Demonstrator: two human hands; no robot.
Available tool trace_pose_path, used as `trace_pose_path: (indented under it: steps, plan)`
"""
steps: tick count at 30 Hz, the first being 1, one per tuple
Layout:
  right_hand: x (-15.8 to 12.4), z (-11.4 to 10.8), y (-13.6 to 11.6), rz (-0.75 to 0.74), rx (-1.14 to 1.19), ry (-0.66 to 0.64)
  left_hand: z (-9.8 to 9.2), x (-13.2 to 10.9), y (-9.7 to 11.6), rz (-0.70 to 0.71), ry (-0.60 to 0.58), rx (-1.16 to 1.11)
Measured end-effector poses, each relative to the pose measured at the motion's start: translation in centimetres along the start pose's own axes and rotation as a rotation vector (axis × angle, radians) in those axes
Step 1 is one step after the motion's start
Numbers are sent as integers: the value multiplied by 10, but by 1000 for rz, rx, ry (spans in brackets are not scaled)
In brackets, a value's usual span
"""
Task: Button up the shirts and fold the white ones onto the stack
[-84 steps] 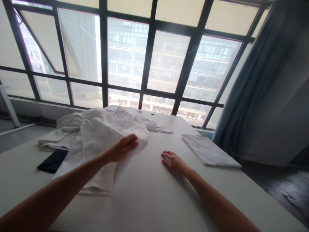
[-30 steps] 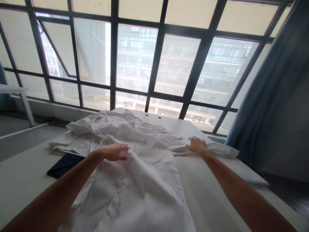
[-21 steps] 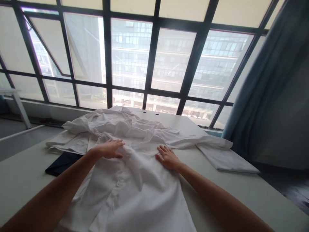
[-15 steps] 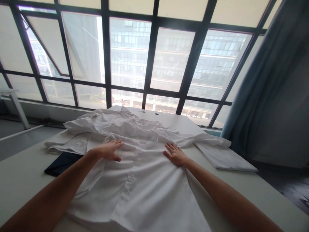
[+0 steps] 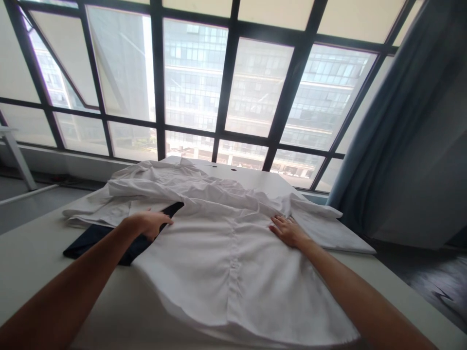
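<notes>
A white buttoned shirt lies spread flat on the white table, hem toward me. My left hand rests open at the shirt's left edge, partly on a dark navy garment that shows beside it. My right hand lies flat with fingers apart on the shirt's right side, near the sleeve that runs off to the right.
More crumpled white clothing is heaped at the table's far end. A folded white garment lies at the right edge. Large dark-framed windows stand behind and a blue curtain hangs at the right.
Both hands have slid outward across the shirt, smoothing it flat. The left hand moved to the left edge, uncovering more of the navy garment; the right hand moved further right.
</notes>
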State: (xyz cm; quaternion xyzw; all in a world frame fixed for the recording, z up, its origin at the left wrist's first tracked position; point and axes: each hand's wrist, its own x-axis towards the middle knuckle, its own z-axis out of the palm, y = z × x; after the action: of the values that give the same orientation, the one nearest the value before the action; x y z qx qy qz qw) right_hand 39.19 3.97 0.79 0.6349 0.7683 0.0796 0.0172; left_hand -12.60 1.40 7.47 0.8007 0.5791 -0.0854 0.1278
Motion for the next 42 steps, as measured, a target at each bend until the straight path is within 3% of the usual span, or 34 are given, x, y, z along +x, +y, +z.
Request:
trace_pose_path:
  steps: [5, 8, 11, 14, 18, 21, 25, 28, 31, 34, 38, 40, 42]
  plan:
    - [-10, -7, -2, -152, -15, 99, -4, -10, 44, 346, 91, -44]
    - [-17, -11, -4, -198, 7, 72, 6, -7, 69, 460, 45, -72]
    - [-29, -17, -7, -200, 27, 47, 19, -11, 81, 501, -54, -37]
    - [-44, -31, -10, -224, 79, 21, 27, -25, 93, 471, -62, 61]
    - [-51, -59, -18, -261, 122, -73, 17, -40, 112, 424, -112, 129]
    - [-37, -72, -30, -141, 149, -131, 3, -22, 118, 409, -77, 68]
    - [6, -66, -50, 44, 320, -80, 11, 30, 107, 395, 226, 57]
    - [42, -52, -61, 216, 609, -62, 31, 59, 88, 347, 195, 34]
    - [70, -43, -69, 341, 883, 3, 40, 68, 76, 324, 100, 10]
    - [90, -46, -81, 309, 1033, 72, 30, 67, 83, 297, 82, 57]
    - [100, -59, -107, 146, 1162, 121, 10, 69, 117, 316, 225, 63]
    - [92, -65, -119, 60, 1118, 134, 6, 73, 136, 339, 280, 25]
    - [77, -68, -130, -30, 922, 172, 6, 76, 151, 347, 275, -9]
